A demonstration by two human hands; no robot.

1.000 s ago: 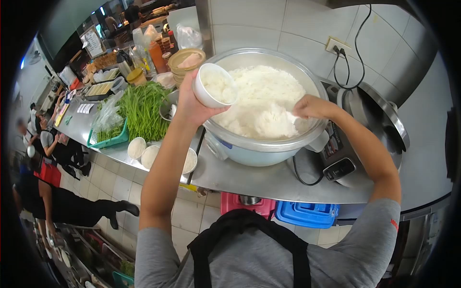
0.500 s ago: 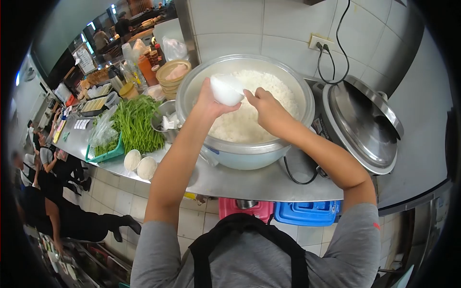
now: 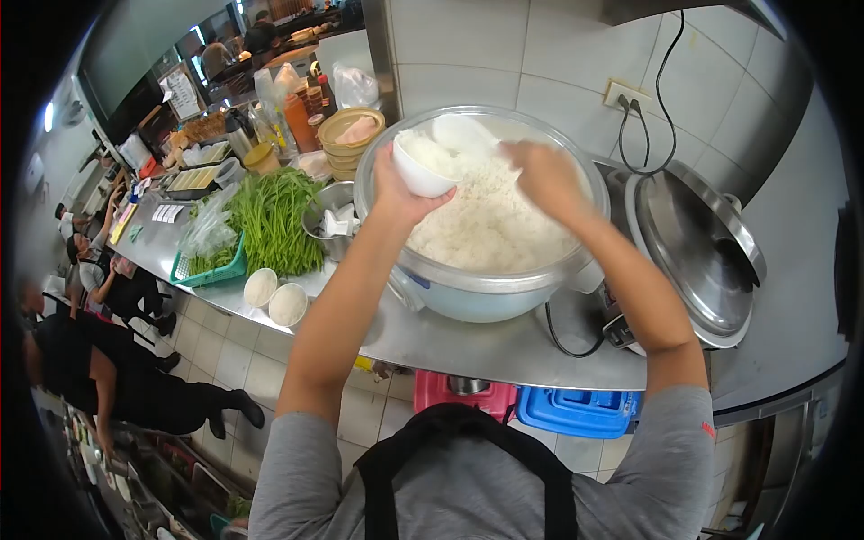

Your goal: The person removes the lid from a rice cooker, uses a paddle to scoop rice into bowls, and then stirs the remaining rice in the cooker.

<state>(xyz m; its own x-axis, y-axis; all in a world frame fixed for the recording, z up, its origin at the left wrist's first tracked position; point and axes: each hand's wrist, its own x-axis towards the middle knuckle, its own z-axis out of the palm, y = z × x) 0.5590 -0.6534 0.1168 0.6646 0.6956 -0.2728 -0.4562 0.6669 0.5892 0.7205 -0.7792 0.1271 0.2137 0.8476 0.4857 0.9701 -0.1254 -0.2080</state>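
Note:
A white bowl [image 3: 423, 175] with rice in it is held tilted in my left hand [image 3: 401, 193], over the left side of a large round tub. My right hand [image 3: 545, 180], blurred by motion, is closed around the end of a white paddle [image 3: 465, 135]. The paddle's broad blade is just right of the bowl's rim. Below both hands, white rice [image 3: 495, 225] fills much of the tub [image 3: 486, 281]. Two bowls of rice [image 3: 261, 288] [image 3: 288, 305] stand near the counter's front edge, left of my left forearm.
Leafy greens [image 3: 279, 220], a green basket [image 3: 216, 270] and a metal bowl [image 3: 338, 247] stand left of the tub. A metal lid [image 3: 693, 243] leans at the right. Pink [image 3: 432, 392] and blue [image 3: 576, 411] containers are below the counter. People [image 3: 117, 360] are at the far left.
Since half a second ago, the bowl has tipped so its rice shows, and my right hand has moved away from it, rightward. The paddle blade now shows beside the bowl.

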